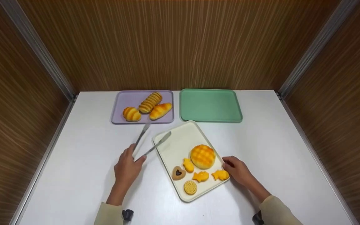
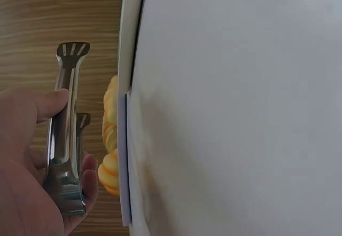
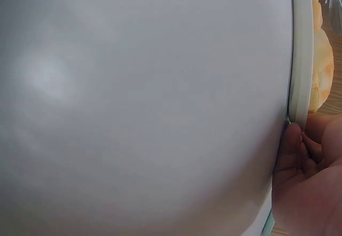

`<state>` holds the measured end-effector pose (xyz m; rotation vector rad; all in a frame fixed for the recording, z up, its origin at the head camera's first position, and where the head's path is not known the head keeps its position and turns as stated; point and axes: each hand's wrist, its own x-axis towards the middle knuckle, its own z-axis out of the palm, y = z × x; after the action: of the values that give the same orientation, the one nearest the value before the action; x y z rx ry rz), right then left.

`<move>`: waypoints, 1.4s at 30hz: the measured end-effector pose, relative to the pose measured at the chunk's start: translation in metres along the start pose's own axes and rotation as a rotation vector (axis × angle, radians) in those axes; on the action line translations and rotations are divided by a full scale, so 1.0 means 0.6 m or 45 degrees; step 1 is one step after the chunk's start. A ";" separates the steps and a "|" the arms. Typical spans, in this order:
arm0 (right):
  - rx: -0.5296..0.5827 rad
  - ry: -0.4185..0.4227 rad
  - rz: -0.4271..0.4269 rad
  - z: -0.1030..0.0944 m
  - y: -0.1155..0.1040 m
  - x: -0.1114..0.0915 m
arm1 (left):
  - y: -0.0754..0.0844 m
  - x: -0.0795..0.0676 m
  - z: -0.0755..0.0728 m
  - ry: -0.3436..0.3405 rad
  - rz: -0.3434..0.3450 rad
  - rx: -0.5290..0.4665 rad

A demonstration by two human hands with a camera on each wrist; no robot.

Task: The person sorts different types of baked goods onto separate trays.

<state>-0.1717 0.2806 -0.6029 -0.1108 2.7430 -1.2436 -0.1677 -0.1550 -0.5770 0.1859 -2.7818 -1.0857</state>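
Metal tongs [image 2: 63, 134] are held in my left hand [image 1: 127, 167], their arms spread apart with nothing between them. One tip points at the front edge of the purple tray [image 1: 125, 99]; the other overlaps the cream tray [image 1: 173, 142] in the head view. My right hand [image 1: 238, 170] grips the cream tray's right edge near its front corner. This tray lies at an angle and bears a round crosshatched bun [image 1: 202, 156], a heart cookie [image 1: 178, 173], a round biscuit [image 1: 190, 187] and several small yellow pieces, two of them fish-shaped [image 1: 201, 177].
On the purple tray lie a striped roll [image 1: 132, 114], a long ridged loaf [image 1: 150, 102] and a smooth oval bread [image 1: 161, 111]. A green tray [image 1: 211, 106] stands beside it at the back, just behind the cream one. Wood-patterned panels [image 1: 180, 43] enclose the white table [image 1: 277, 150].
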 end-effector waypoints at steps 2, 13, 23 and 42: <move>-0.001 0.002 -0.010 0.000 0.000 0.000 | 0.008 -0.008 0.008 -0.018 0.043 0.001; 0.004 0.003 -0.030 -0.001 0.001 0.000 | 0.048 -0.044 0.043 -0.226 0.194 -0.004; 0.029 0.009 -0.057 -0.002 0.002 -0.002 | 0.068 -0.051 0.059 -0.395 0.337 0.067; 0.041 0.009 -0.136 -0.005 0.005 -0.002 | 0.088 -0.025 0.083 -0.511 0.444 0.140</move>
<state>-0.1707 0.2848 -0.6030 -0.2532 2.7544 -1.3164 -0.1654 -0.0810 -0.5788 -0.5458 -3.0517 -0.9674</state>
